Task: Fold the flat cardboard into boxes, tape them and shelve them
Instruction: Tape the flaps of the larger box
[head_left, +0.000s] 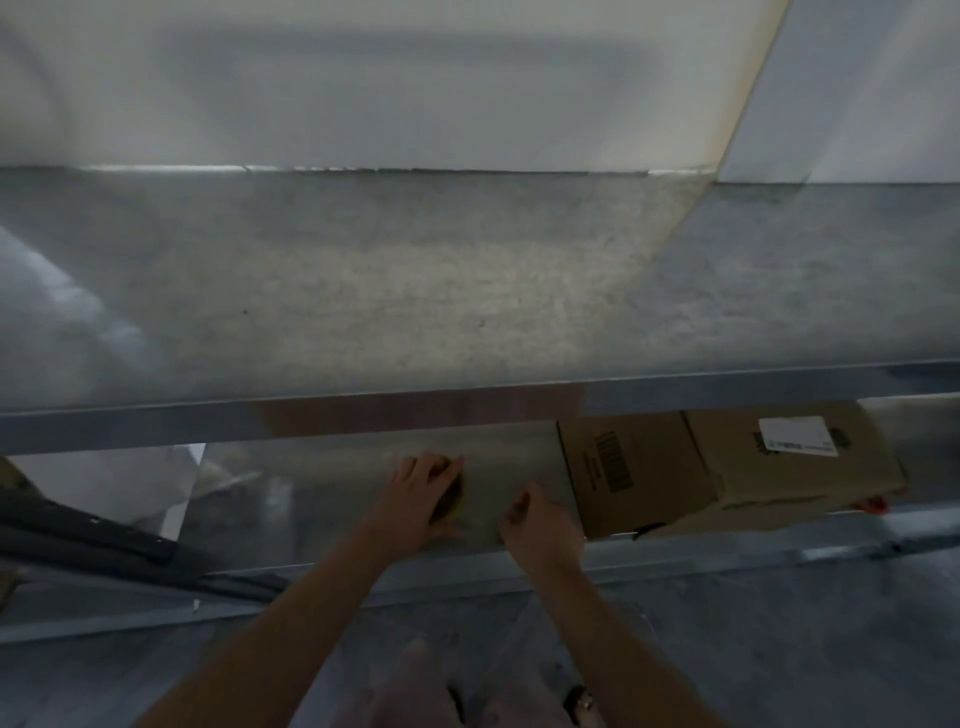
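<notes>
- Your two bare forearms come up from the bottom edge and reach forward onto the lower shelf (332, 499), the left slanting in from the lower left, the right rising steeply beside it.
- Your left hand (418, 496) lies palm down, fingers arched over a brown round object (451, 503) and thumb below it, so it grips that object; blur hides what the object is.
- Your right hand (540, 519) sits just right of the left, apart from it, knuckles up and fingers curled inward. You cannot tell from this view whether it pinches anything.
- One folded cardboard box (727, 470) stands on the same lower shelf, just beside your right hand, turned at an angle, with a barcode on its near face and a white label on top.
- Above both hands the upper shelf (467, 291) spans the view, its metal front edge running across.
</notes>
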